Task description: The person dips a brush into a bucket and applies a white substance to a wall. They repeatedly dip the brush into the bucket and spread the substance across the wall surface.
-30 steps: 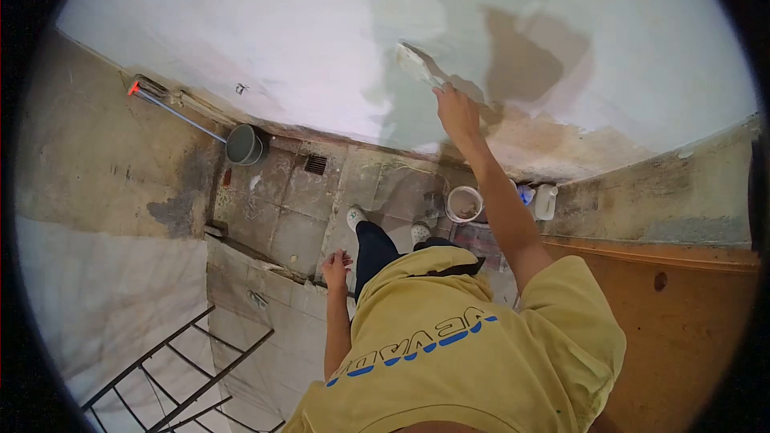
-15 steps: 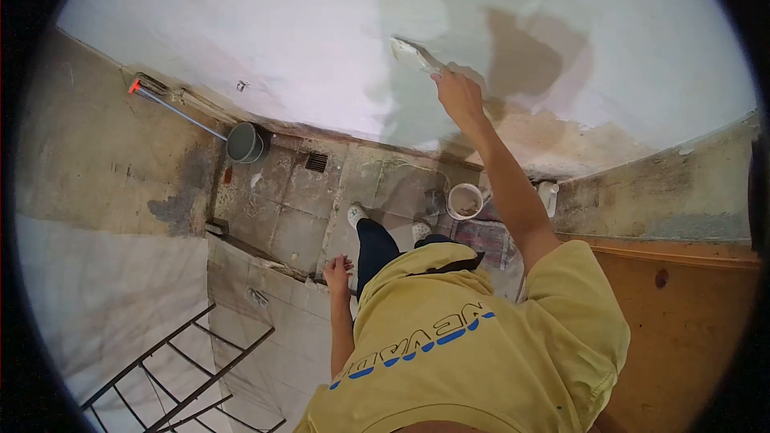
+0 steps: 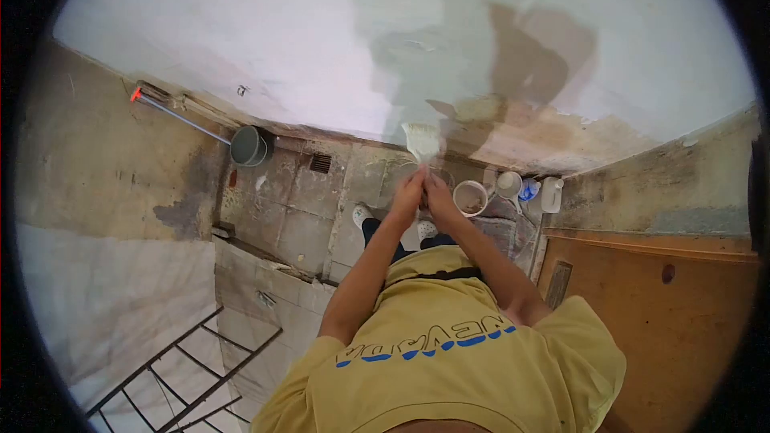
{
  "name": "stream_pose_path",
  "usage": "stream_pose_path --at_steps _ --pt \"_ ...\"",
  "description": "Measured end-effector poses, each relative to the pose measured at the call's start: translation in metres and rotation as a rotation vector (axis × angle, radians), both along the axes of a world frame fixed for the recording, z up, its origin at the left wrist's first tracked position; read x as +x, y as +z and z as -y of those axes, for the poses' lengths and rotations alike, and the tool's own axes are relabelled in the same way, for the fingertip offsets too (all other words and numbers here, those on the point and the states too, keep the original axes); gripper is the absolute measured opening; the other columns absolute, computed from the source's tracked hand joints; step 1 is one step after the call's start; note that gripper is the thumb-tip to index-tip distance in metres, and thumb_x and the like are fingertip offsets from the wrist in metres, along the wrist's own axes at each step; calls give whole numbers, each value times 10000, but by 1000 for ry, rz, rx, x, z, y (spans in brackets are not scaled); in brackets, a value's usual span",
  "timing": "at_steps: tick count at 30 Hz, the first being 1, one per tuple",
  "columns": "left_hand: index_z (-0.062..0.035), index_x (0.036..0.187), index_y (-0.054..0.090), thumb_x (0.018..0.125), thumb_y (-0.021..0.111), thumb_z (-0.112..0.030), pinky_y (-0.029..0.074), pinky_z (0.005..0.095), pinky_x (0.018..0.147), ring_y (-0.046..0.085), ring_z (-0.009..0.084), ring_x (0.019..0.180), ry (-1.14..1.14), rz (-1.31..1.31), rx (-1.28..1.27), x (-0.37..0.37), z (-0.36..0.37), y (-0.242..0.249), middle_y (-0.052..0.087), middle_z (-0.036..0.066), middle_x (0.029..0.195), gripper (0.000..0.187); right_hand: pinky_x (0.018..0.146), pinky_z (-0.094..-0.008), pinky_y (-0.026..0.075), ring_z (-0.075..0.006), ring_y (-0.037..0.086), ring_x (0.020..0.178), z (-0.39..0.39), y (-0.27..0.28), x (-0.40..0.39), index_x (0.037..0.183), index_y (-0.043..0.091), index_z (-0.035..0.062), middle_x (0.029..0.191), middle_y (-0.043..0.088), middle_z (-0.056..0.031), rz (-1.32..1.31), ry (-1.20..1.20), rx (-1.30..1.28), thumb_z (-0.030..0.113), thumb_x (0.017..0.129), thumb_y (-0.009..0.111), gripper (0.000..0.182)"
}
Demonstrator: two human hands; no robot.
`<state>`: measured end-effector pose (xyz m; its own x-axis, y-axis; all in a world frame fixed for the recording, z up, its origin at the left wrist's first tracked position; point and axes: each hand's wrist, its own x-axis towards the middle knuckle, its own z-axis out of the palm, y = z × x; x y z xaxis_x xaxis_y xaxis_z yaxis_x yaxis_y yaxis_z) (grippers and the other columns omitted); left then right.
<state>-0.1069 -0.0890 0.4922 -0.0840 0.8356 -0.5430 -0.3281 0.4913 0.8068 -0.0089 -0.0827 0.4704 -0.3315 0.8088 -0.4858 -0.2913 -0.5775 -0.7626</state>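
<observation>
My right hand [image 3: 438, 195] and my left hand [image 3: 407, 199] meet in front of me, fingers closed around the handle of a wide flat paintbrush [image 3: 422, 143]. The brush head is coated in white, fans out and points up towards the wall. Most of the handle is hidden by my fingers. Behind the brush stands the white wall [image 3: 313, 56], with darker patches and my shadow on it. A white bucket [image 3: 470, 198] with some pale material inside stands on the floor just right of my hands.
A white pot [image 3: 508, 185], a blue item [image 3: 529, 190] and a white jug [image 3: 552, 195] stand right of the bucket. Further left are a grey bucket [image 3: 249, 147], a long-handled pole [image 3: 184, 116] and a floor drain [image 3: 320, 163]. A metal ladder [image 3: 188, 353] is lower left, an orange-brown door [image 3: 626, 297] right.
My right hand has come down from the wall with the paintbrush, now near its lower part. My left hand has risen from my side and joined it at the handle.
</observation>
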Motion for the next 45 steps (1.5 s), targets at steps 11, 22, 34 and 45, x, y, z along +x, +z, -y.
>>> stream_pose_path --at_steps 11,22,34,45 --pt "47 776 616 924 523 -251 473 461 627 634 358 672 -339 -949 390 -2 -77 -1 626 209 677 346 583 -249 461 -103 575 724 24 -18 75 1033 572 39 839 612 -28 267 265 201 323 985 461 308" --pt "48 710 615 891 572 -252 449 470 568 583 436 624 -536 -1255 662 -70 -176 72 581 264 646 353 587 -293 476 -131 575 713 59 -70 159 1079 575 15 878 621 -66 618 48 17 299 967 487 318" --pt "67 694 642 863 575 -286 428 412 526 546 291 478 -633 -1152 515 -116 -196 119 544 222 534 398 700 -306 475 -160 603 772 35 -86 163 1159 546 -32 923 632 -118 600 26 38 336 957 505 422" --pt "50 699 656 866 590 -337 422 314 474 523 145 466 -870 -1191 512 -98 -216 119 564 93 517 426 722 -323 469 -179 612 781 40 -74 149 1105 581 -4 906 647 -111 646 68 25 300 955 510 346"
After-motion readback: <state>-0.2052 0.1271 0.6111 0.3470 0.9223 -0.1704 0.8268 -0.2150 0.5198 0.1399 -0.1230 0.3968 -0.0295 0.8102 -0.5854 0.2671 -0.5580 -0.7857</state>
